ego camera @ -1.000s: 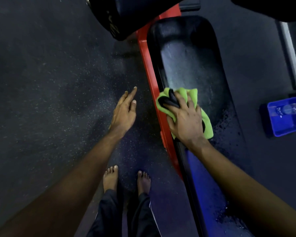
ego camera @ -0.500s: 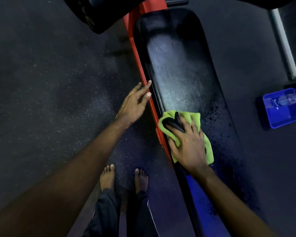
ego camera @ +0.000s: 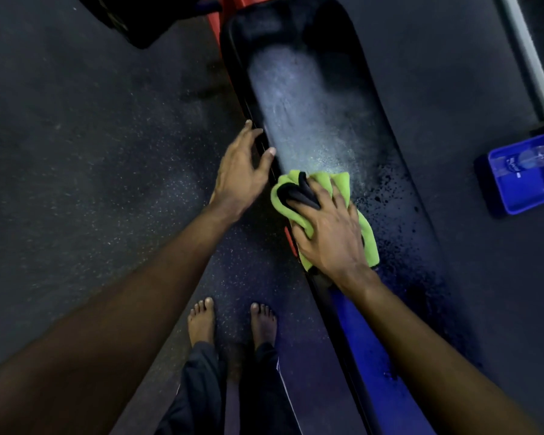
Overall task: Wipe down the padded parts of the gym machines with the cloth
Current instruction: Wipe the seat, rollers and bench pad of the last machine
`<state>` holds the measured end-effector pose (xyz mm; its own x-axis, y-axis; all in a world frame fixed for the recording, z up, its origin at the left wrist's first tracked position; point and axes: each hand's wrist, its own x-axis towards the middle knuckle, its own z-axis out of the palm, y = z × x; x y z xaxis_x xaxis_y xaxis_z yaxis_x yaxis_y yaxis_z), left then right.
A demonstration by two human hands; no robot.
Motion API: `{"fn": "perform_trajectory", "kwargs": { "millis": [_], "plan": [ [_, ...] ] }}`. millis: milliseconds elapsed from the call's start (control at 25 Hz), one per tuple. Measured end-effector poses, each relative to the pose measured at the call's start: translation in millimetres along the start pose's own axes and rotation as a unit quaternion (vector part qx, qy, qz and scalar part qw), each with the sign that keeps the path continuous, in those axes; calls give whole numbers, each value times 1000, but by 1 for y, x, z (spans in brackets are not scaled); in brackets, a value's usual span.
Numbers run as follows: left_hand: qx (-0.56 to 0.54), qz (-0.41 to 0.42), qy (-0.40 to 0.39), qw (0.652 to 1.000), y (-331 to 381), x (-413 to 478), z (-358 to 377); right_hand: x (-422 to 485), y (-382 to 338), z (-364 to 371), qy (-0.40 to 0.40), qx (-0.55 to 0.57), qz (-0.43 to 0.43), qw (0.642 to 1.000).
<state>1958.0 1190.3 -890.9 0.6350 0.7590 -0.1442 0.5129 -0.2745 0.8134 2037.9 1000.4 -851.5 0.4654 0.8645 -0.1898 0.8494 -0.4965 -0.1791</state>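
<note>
The left hand (ego camera: 239, 174) rests on the left edge of the black bench pad (ego camera: 308, 98), fingers straight and loosely apart, holding nothing. Just right of it, the green cloth (ego camera: 339, 183) lies on the pad under the right hand (ego camera: 330, 233), which presses it flat with fingers spread, a dark fold bunched between thumb and forefinger. The pad's long axis runs from near right to far. Its wet-looking stretch lies directly beyond the cloth, so the stroke likely goes forward. A blue tray (ego camera: 522, 186) sits well right.
</note>
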Motion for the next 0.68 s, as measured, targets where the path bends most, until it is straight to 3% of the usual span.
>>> {"fn": "perform_trajectory", "kwargs": {
  "millis": [120, 320, 440, 560, 680],
  "plan": [
    [9, 0, -8, 1000, 14, 0, 10, -11, 23, -5, -6, 1, -6, 1000],
    [75, 39, 2, 996, 21, -3, 19, 48, 52, -21, 83, 64, 192, 976],
    [102, 94, -1, 990, 27, 3, 29, 54, 39, -24, 75, 67, 275, 956],
    [94, 121, -15, 988, 43, 27, 43, 38, 8, -14, 37, 22, 213, 976],
    [101, 155, -32, 982, 62, 68, 51, 46, 43, -23, 46, 35, 202, 978]
  ]
}}
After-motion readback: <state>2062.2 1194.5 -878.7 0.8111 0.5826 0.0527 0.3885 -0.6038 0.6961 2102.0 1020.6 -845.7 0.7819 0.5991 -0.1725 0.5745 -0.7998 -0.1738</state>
